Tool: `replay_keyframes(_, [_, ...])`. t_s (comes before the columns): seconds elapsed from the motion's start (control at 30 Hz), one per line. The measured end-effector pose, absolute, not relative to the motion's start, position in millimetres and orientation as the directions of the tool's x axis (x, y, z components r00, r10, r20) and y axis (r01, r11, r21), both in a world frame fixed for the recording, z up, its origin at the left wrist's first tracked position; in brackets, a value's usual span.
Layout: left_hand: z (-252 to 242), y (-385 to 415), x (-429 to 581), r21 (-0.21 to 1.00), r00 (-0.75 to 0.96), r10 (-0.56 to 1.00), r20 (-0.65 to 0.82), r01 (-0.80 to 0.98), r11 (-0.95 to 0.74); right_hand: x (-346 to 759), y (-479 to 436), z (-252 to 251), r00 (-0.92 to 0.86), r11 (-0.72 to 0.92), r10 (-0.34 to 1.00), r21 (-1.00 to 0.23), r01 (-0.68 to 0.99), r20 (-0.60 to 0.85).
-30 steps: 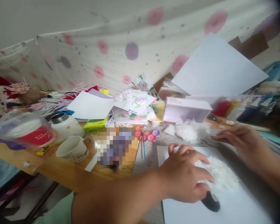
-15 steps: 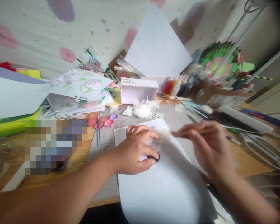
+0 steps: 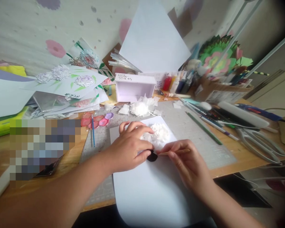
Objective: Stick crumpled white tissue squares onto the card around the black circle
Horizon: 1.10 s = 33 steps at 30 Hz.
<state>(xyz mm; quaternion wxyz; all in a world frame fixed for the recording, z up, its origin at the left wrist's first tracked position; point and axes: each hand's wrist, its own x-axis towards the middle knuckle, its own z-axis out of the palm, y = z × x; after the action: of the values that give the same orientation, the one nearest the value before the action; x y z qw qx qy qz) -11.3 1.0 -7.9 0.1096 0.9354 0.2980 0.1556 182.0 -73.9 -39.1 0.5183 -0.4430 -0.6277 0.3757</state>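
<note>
My left hand [image 3: 130, 144] rests over a sheet of white paper [image 3: 144, 190], thumb and forefinger at the left edge of a small black round piece, like a cap [image 3: 152, 156]. Its other fingers curve toward a white crumpled-paper flower [image 3: 160, 133] lying on the sheet. In my right hand [image 3: 190, 163] a thin wooden stick [image 3: 184, 151] is pinched, its tip at the black piece's right side. What the black piece contains, if anything, is too blurred to make out.
Behind the sheet lie white paper scraps [image 3: 142, 108] and a white box [image 3: 135, 82]. Pink palette cups [image 3: 95, 118] with a blue brush [image 3: 93, 131] sit left. On the right are a green pencil [image 3: 204, 128] and large scissors [image 3: 256, 145]. A grey cutting mat [image 3: 187, 136] lies underneath.
My right hand has moved left and down, bringing the stick from beside the white flower to the black piece. My left hand keeps its place at the black piece; the view has shifted slightly.
</note>
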Motion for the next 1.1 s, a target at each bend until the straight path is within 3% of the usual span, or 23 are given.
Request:
replay_keyframes(0.3, [-12.7,3.1,-12.3,0.334,0.762,0.603,0.236,0.520,-0.786,186.9,-68.1,-36.5,0.131,0.223,0.960,-0.958,0.181,0.248])
replay_keyframes(0.53, [-13.3,2.4,-12.6,0.348,0.753,0.616,0.231,0.528,-0.775,184.6,-70.0,-37.4,0.119,0.121,0.979,-0.940,0.319,0.167])
replay_keyframes(0.8, [-15.6,3.6,-11.7,0.354,0.747,0.626,0.223,0.536,-0.766,184.9,-68.9,-35.4,0.111,0.104,0.985,-0.972,0.213,0.130])
replay_keyframes(1.1, [-16.4,3.4,-11.2,0.356,0.746,0.627,0.225,0.536,-0.765,186.9,-71.0,-36.7,0.186,0.098,0.972,-0.968,0.232,0.143])
